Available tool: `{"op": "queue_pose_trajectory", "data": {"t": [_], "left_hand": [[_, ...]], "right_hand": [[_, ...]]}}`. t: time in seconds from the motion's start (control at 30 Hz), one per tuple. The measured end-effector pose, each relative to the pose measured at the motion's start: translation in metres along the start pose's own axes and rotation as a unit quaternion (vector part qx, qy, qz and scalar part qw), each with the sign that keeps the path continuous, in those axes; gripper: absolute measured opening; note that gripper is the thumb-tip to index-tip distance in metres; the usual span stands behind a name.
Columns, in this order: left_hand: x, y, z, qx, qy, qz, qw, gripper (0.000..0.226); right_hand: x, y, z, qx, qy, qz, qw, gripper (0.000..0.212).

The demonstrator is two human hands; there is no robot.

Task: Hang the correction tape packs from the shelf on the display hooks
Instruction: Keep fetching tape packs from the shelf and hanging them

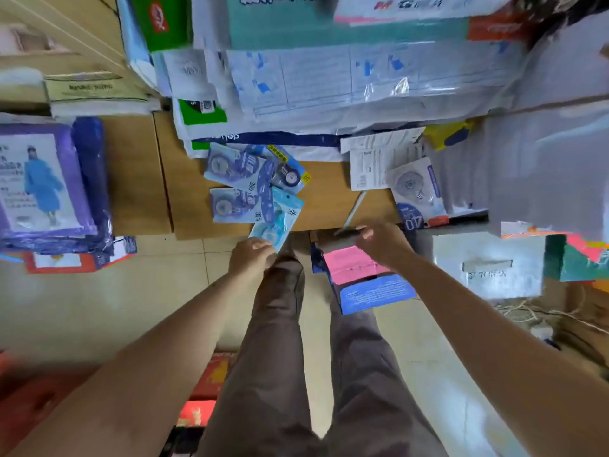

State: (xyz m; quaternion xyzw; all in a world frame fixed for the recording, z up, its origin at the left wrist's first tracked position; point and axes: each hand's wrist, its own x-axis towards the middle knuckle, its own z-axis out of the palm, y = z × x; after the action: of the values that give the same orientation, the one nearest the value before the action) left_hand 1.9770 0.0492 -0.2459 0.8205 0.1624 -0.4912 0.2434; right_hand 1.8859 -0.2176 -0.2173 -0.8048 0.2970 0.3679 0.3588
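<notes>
So the left hand (252,255) is pinching the bottom corner of a light blue correction tape pack (280,219) marked 30m, which sticks out over the front edge of the brown shelf (329,192). That pack lies tilted and touches the rest of the little pile: two purple-blue packs (235,186) overlapping each other and a darker pack (290,174) tucked behind them, all lying flat on the shelf. Well apart on the right side of the shelf there's another white-and-blue pack (417,189) with a big 40 on it, sitting just beside some loose printed sheets (372,159). The right hand (382,245) hovers at the shelf edge with its fingers curled in; honestly can't tell if it's got hold of anything, too blurry. Below the hands there's an open pink-and-blue box (359,278) on the tiled floor (99,308), and over on the left a stack of purple raincoat packets (43,179).
</notes>
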Motion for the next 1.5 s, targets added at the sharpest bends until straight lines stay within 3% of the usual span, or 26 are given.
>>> {"op": "queue_pose_trajectory", "data": {"t": [0.13, 0.23, 0.43, 0.5, 0.63, 0.73, 0.8, 0.87, 0.97, 1.03, 1.1, 1.17, 1.23, 1.37, 1.5], "left_hand": [[0.04, -0.03, 0.018, -0.163, 0.043, -0.104, 0.98, 0.026], [0.053, -0.036, 0.029, -0.35, 0.003, -0.188, 0.917, 0.013], [0.071, -0.052, 0.033, -0.487, -0.071, -0.217, 0.843, 0.011], [0.07, -0.054, 0.034, -0.5, -0.076, -0.212, 0.837, 0.014], [0.052, -0.049, 0.04, -0.487, -0.109, -0.193, 0.845, 0.01], [0.036, -0.044, 0.046, -0.49, -0.148, -0.185, 0.839, 0.009], [0.026, -0.043, 0.048, -0.459, -0.168, -0.172, 0.855, 0.013], [0.023, -0.043, 0.05, -0.38, -0.162, -0.155, 0.898, 0.022], [0.033, -0.047, 0.042, -0.213, -0.017, -0.046, 0.976, 0.019], [0.049, -0.05, 0.025, -0.072, 0.068, 0.055, 0.994, 0.015], [0.069, -0.049, 0.002, 0.036, 0.144, 0.152, 0.977, 0.025], [0.091, -0.038, -0.02, 0.13, 0.227, 0.253, 0.931, 0.037], [0.113, -0.021, -0.037, 0.213, 0.261, 0.323, 0.885, 0.047], [0.147, 0.015, -0.066, 0.363, 0.226, 0.367, 0.826, 0.075], [0.167, 0.027, -0.078, 0.435, 0.176, 0.359, 0.807, 0.084]], "right_hand": [[0.045, -0.008, 0.033, 0.044, -0.024, -0.004, 0.999, 0.029], [0.067, -0.013, 0.06, 0.045, -0.037, 0.004, 0.998, 0.028], [0.081, -0.024, 0.099, 0.092, -0.06, 0.02, 0.994, 0.031], [0.083, -0.029, 0.103, 0.137, -0.066, 0.036, 0.988, 0.039], [0.085, -0.044, 0.104, 0.354, -0.07, 0.126, 0.924, 0.052], [0.086, -0.051, 0.103, 0.475, -0.056, 0.15, 0.865, 0.038], [0.086, -0.052, 0.102, 0.511, -0.03, 0.16, 0.844, 0.028], [0.085, -0.048, 0.099, 0.511, 0.001, 0.172, 0.842, 0.025], [0.084, -0.039, 0.089, 0.487, 0.049, 0.173, 0.855, 0.026], [0.081, -0.033, 0.082, 0.464, 0.079, 0.163, 0.867, 0.029], [0.078, -0.028, 0.075, 0.443, 0.095, 0.151, 0.879, 0.031], [0.078, -0.024, 0.072, 0.429, 0.098, 0.141, 0.887, 0.032], [0.079, -0.02, 0.07, 0.421, 0.102, 0.132, 0.892, 0.031], [0.08, -0.017, 0.07, 0.411, 0.107, 0.111, 0.898, 0.029], [0.082, -0.019, 0.075, 0.397, 0.099, 0.101, 0.907, 0.023]]}}
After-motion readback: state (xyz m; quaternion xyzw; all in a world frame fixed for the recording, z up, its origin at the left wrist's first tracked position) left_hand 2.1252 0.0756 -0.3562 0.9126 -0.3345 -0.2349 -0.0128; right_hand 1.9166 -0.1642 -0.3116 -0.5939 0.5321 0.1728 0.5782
